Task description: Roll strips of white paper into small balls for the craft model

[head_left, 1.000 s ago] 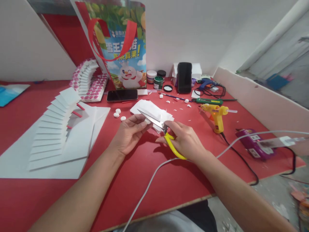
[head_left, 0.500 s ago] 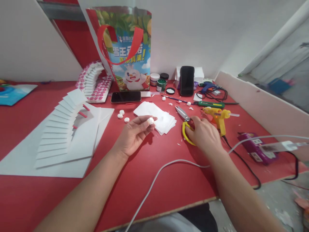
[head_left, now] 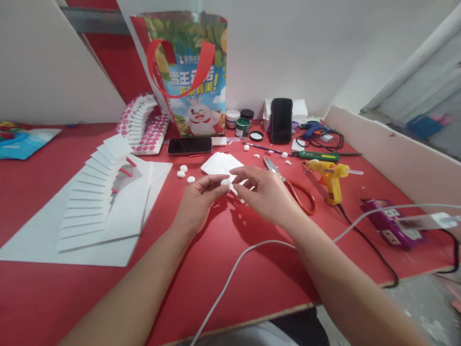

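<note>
Between the thumb and fingers of my left hand is a small white rounded piece, like foam or clay. My right hand is close beside it, thumb and fingers apart and pointing at the piece; whether a fingertip touches it is hard to see. Under and behind the hands lies a stack of white paper sheets, partly covered. Scissors with an orange-red handle showing rest just right of my right hand. Several similar white pieces sit left of the paper.
A fan of folded white cards lies on white boards at left. Behind stand a printed bag, paint jars and a phone. A yellow glue gun and a purple box are at right; a white cable crosses the front.
My right hand has let go of the scissors and moved left to the white piece. The scissors stay on the table. My left hand still holds the piece.
</note>
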`<state>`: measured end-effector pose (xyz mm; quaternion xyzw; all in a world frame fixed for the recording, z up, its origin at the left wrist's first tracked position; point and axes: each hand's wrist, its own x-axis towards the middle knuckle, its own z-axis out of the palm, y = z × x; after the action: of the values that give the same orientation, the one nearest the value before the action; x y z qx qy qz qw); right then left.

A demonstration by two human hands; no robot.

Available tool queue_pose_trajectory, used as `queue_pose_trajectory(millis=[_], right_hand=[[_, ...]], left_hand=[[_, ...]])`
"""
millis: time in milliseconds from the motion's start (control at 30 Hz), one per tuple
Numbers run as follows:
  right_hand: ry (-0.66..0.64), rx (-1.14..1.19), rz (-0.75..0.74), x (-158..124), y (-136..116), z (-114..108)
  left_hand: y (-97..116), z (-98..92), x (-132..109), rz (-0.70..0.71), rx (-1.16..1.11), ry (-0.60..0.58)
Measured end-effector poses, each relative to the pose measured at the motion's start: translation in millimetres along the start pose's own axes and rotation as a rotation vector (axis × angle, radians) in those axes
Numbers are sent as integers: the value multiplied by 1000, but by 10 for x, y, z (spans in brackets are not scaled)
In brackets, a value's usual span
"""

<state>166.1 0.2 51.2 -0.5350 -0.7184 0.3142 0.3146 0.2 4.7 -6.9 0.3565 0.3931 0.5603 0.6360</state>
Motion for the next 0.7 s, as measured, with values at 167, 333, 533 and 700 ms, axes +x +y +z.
queue_pose_trajectory(millis=[167,333,533,700], right_hand=[[-9,296,96,29,249,157],[0,445,176,28,247,153],[6,591,243,37,207,145],[-5,614,273,35,175,139]], left_hand=[[4,18,-41,14,172,-39],[32,57,-85,46,245,-54],[19,32,-96,14,211,-54],[-4,29,-89,11,221,-14]])
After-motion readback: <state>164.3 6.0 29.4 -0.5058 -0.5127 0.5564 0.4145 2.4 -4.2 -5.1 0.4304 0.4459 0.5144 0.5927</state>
